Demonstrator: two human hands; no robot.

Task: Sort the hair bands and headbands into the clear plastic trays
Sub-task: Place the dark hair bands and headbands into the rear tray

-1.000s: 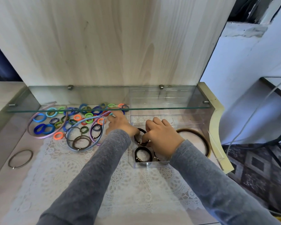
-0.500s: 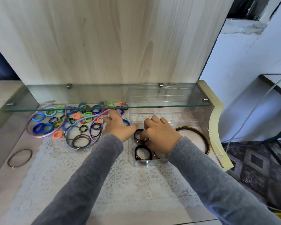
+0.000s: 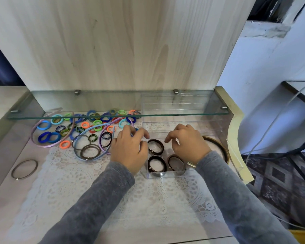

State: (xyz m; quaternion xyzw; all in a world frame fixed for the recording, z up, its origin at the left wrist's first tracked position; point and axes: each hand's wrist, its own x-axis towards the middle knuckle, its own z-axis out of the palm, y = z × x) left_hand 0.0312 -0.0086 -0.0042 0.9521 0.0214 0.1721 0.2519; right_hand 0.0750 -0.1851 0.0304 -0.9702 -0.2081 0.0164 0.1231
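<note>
Grey sleeves reach across a white lace mat [image 3: 74, 182] to a clear plastic tray [image 3: 165, 174], where three dark hair bands [image 3: 157, 157] lie at its near end. The left hand [image 3: 130, 148] sits just beside the tray's left wall, fingers loosely curled, gripping nothing visible. The right hand [image 3: 187, 143] hovers over the tray, fingers relaxed and empty. A brown headband [image 3: 217, 142] curves just right of it. Farther left, coloured hair bands [image 3: 97, 122] and a lilac headband [image 3: 48, 146] lie under a glass shelf [image 3: 95, 117].
</note>
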